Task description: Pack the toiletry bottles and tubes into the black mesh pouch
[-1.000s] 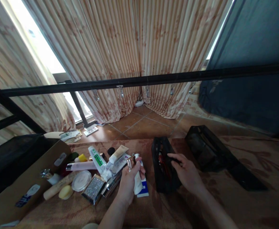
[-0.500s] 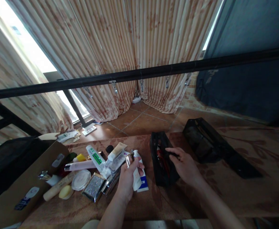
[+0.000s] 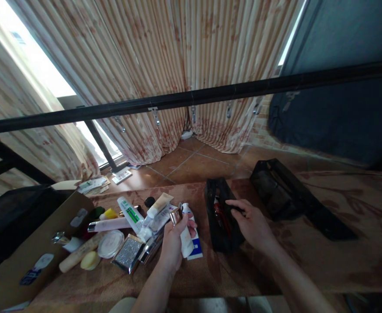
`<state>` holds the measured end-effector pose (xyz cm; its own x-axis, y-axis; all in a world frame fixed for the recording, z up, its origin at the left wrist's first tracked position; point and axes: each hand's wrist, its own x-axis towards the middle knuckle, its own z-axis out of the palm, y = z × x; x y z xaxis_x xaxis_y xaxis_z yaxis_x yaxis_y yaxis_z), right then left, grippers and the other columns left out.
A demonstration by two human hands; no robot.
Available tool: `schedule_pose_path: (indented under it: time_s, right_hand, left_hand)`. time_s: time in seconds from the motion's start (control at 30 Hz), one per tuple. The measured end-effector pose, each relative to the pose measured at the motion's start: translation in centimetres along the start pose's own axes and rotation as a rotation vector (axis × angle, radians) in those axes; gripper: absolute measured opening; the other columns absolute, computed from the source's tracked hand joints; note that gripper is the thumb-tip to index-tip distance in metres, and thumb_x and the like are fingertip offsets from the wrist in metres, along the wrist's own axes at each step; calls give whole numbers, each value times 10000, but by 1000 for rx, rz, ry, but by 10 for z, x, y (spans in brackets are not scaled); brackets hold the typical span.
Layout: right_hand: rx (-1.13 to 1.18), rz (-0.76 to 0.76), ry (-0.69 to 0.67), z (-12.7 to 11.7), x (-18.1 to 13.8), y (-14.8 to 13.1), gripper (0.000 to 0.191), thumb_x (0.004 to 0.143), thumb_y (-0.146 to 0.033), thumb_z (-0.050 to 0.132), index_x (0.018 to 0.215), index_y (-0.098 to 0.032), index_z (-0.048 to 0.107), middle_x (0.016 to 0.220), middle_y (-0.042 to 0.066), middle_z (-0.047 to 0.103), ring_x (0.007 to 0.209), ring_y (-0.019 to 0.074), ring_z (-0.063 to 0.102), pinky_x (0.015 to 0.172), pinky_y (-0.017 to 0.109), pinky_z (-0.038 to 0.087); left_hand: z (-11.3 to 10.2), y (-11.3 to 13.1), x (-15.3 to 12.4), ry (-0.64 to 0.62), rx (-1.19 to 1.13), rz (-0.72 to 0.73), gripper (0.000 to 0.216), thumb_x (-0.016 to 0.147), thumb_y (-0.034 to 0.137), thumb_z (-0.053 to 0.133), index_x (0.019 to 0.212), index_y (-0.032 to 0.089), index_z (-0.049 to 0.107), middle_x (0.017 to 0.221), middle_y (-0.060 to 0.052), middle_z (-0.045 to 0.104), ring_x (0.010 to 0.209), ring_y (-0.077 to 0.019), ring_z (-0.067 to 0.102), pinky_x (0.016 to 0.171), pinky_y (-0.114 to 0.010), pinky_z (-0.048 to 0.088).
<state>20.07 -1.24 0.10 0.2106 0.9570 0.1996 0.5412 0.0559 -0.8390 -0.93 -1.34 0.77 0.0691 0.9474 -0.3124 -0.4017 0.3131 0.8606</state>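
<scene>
My left hand [image 3: 174, 239] is closed around a white bottle with a shiny rose-gold cap [image 3: 186, 241], held tilted over the cloth. Just behind it lies a white and blue tube [image 3: 196, 250], partly covered by my fingers. To the right an open black pouch [image 3: 212, 237] stands with a reddish item [image 3: 219, 213] inside. My right hand [image 3: 251, 221] pinches the right edge of the pouch's opening, index finger stretched over it. Left of my left hand are a glittery silver case [image 3: 128, 253], a green-and-white tube [image 3: 130, 215] and a beige tube [image 3: 159, 205].
More cosmetics lie at left, among them a round clear-lidded jar [image 3: 110, 244] and a yellow sponge [image 3: 90, 261]. A cardboard box [image 3: 11, 278] borders them. A second black case [image 3: 272, 191] lies open at right. A black rail [image 3: 178, 101] crosses before the curtains [image 3: 145, 52].
The bottle in my left hand has shifted very slightly. My right hand stays at the pouch's edge, and the other things lie as before.
</scene>
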Motion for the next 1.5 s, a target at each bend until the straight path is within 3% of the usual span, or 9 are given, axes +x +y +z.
schedule_pose_path:
  time_s: [0.63, 1.23, 1.37, 1.5]
  right_hand:
    - [-2, -6, -14, -1, 0, 1, 312, 805, -219, 443, 1024, -211, 666, 1050, 50, 632, 990, 186, 586, 910, 344, 427]
    - [2, 4, -11, -1, -1, -3, 320, 784, -210, 451, 1015, -218, 671, 1041, 44, 641, 987, 184, 591, 900, 334, 431]
    - [1, 8, -8, -1, 0, -2, 312, 792, -218, 448, 1011, -213, 671, 1050, 46, 636, 1003, 185, 583, 920, 340, 418]
    - [1, 12, -12, -2, -1, -5, 319, 787, -205, 447, 1019, -208, 666, 1058, 50, 633, 1006, 187, 580, 917, 344, 424]
  left_hand:
    - [1, 2, 0, -9, 20, 51, 310, 711, 368, 700, 845, 103, 610, 657, -27, 626, 495, -97, 527, 482, -215, 391]
    - [1, -2, 1, -6, 23, -11, 335, 703, 395, 718, 853, 119, 603, 675, -30, 623, 537, -94, 541, 519, -204, 438]
    - [2, -1, 1, 42, -10, -64, 307, 735, 375, 697, 865, 115, 599, 685, -35, 621, 518, -81, 533, 495, -185, 436]
    - [-1, 6, 2, 46, -168, -240, 248, 828, 350, 582, 915, 118, 588, 670, -42, 611, 497, -102, 545, 496, -223, 483]
